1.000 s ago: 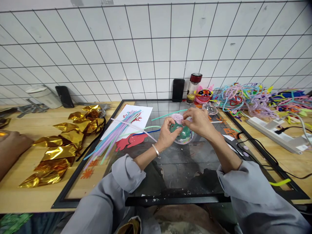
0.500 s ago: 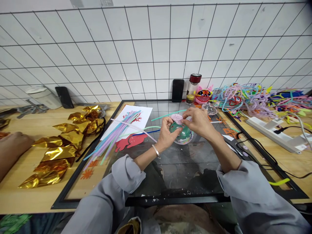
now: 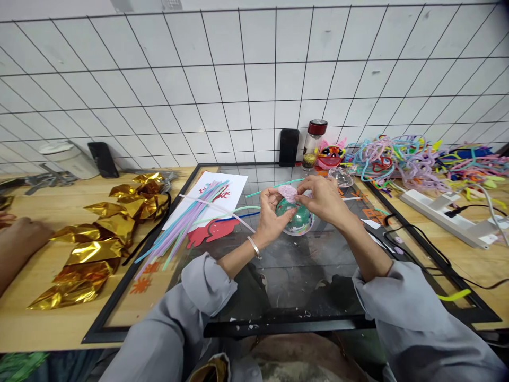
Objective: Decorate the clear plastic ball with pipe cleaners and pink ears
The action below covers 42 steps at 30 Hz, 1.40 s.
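A fuzzy pink coiled disc, seemingly of pipe cleaner (image 3: 287,193), is held above a shiny green ball (image 3: 302,216). The ball sits in a clear round bowl (image 3: 300,231) on the glass tabletop. My left hand (image 3: 274,215) is closed at the disc's left edge, its thumb lying across the front of the ball. Fingertips of my right hand (image 3: 320,197) pinch the disc's right side. What exactly lies between the right fingertips is too small to make out. Beside my left hand, a loose pale pipe cleaner (image 3: 234,213) lies over a red paper cutout (image 3: 212,231).
A bundle of pipe cleaners (image 3: 186,223) rests on white paper (image 3: 238,183). Gold foil (image 3: 95,249) and another person's arm (image 3: 24,244) are at left. A phone (image 3: 289,148), a bottle (image 3: 313,146), tangled pipe cleaners (image 3: 401,159) and a power strip (image 3: 441,217) stand behind and right.
Hardly anything differs; the view has shifted slightly. My hands stay on the pink disc over the green ball. The other person's arm at left has moved a little.
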Tool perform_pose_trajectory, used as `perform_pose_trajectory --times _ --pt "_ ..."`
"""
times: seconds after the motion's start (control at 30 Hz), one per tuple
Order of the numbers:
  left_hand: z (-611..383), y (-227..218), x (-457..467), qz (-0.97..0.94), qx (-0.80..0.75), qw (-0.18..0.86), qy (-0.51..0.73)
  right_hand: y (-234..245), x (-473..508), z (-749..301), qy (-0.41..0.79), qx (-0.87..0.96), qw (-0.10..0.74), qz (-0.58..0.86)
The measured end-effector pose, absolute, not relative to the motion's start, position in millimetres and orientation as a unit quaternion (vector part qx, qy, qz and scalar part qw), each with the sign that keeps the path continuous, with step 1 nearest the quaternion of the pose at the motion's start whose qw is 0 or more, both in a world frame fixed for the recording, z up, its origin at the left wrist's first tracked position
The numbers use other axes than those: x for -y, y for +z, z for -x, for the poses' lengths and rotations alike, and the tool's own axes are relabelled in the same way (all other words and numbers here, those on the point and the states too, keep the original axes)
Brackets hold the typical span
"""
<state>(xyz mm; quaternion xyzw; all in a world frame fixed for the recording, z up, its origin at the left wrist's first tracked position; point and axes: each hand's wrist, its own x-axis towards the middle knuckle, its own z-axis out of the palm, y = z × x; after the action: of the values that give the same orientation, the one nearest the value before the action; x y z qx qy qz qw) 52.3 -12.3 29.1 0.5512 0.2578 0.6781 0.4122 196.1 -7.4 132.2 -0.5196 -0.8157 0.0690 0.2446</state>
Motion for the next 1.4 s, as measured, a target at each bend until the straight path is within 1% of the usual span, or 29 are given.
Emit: perform_pose_trajectory --times 0.47,0.83,1.07,1.4 --pt "-52.5 31.0 13.0 -0.558 -0.278 0.407 0.668 131.4 6.1 -195.8 0.063 0.820 0.244 0.514" --pt "-52.4 33.2 14.7 -0.566 -0.261 0.404 0.669 130.4 6.1 -193.0 0.046 0.818 0.235 0.524" --pt "-50.7 33.1 15.3 -0.576 -0.275 0.412 0.651 131.2 6.4 -193.9 0.049 0.819 0.235 0.521" --pt "-48.0 28.3 15.6 -0.602 -0.279 0.381 0.644 128.7 4.1 -195.2 0.050 0.822 0.237 0.516"
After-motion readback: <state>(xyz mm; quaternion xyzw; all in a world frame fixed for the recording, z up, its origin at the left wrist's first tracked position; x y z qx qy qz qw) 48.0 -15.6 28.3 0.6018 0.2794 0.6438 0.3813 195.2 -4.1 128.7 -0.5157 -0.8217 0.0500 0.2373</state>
